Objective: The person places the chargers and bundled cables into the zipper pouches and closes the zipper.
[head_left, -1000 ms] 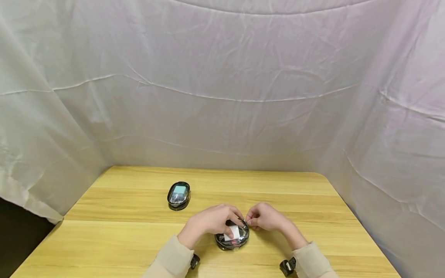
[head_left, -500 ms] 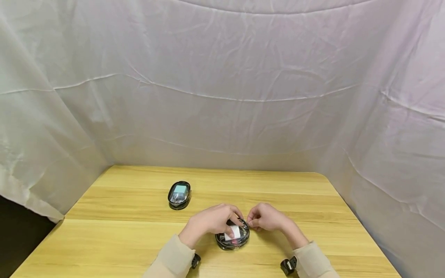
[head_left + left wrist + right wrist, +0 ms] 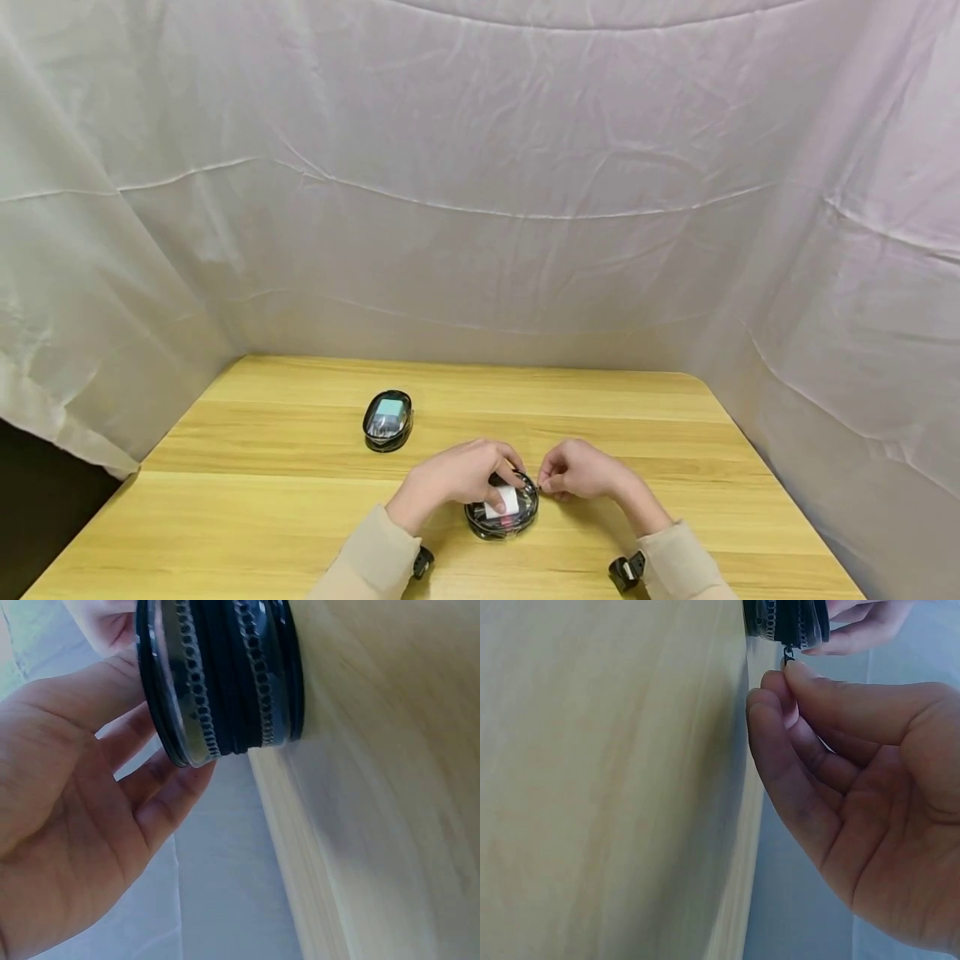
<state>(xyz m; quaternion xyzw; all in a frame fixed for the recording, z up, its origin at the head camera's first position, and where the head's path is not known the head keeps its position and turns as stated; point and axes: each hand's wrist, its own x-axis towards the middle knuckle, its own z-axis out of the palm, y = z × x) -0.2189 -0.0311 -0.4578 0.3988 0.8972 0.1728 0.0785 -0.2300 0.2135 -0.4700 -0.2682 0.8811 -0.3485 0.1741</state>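
Note:
A small rounded clear pouch (image 3: 525, 508) with black trim lies on the wooden table, a white and a pinkish item visible through its top. My left hand (image 3: 461, 477) holds it, thumb on top and fingers around the far side. In the left wrist view the zipper band (image 3: 229, 682) along the pouch's side is seen, with stitched edges. At the pouch's right end my right hand (image 3: 581, 471) pinches the small dark zipper pull (image 3: 788, 655) between thumb and forefinger. The pull sticks out from the side of the pouch.
A second clear pouch (image 3: 387, 421) with black trim and a light blue item inside stands farther back, to the left. Pale cloth (image 3: 480, 267) hangs behind and beside the wooden table (image 3: 262, 517).
My right hand has shifted slightly to the right, drawing a little away from the pouch's end. The left hand and both pouches have stayed nearly in place.

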